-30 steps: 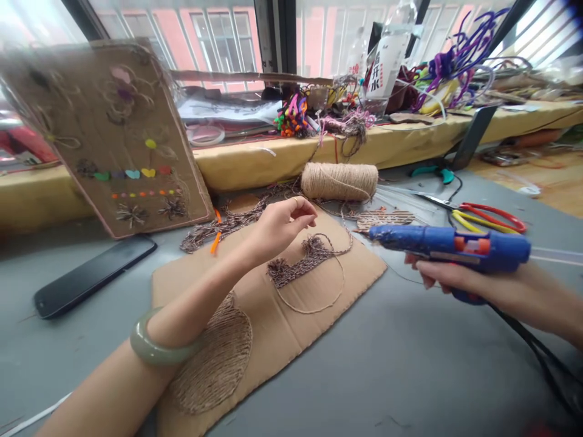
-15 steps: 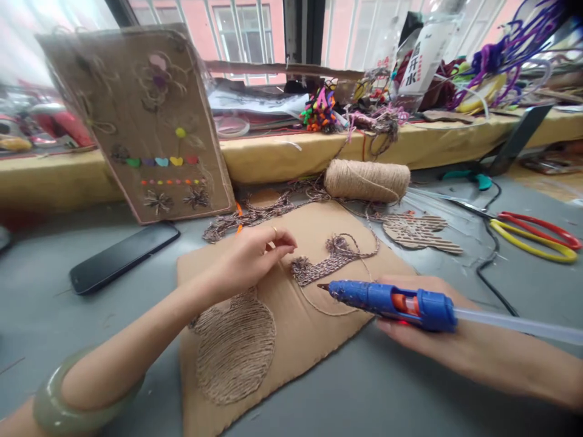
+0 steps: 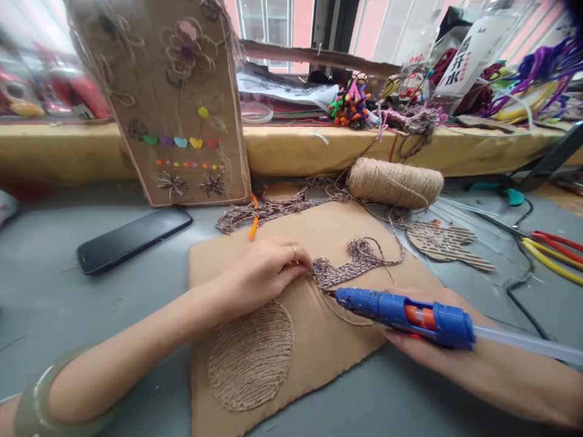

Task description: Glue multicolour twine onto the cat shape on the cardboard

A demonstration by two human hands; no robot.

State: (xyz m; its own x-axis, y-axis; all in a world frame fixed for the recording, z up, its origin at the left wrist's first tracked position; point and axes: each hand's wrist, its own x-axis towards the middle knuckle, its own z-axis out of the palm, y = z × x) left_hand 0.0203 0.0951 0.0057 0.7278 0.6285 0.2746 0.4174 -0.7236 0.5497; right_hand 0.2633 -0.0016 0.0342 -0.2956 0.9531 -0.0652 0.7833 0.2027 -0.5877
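While the right hand (image 3: 455,364) gripped the blue glue gun (image 3: 392,311), its nozzle pointed left, at the lower left corner of the woven strip (image 3: 348,273); whether the tip touched could not be told. In the head view, the left hand (image 3: 268,267) had its thumb and fingers drawn together at the strip's tufted left end, and one could not tell whether they pinched anything. A ring (image 3: 294,250) showed on one finger, and a pale green bangle (image 3: 50,394) circled the left forearm. The strip lay aslant on the cardboard (image 3: 328,370), a cord looping from its right end and a thin strand curving below it. Under the left wrist, on the same sheet, sat an oval of coiled twine (image 3: 252,355). A clear glue stick (image 3: 523,343) jutted from the gun's rear. Behind the sheet lay a spool (image 3: 394,182) and a tangle of dark yarn (image 3: 268,209); to its right were a corrugated piece (image 3: 444,243) and scissors (image 3: 553,252) with red and yellow handles. A phone (image 3: 134,240) lay on the left, in front of an upright, decorated board (image 3: 191,109).
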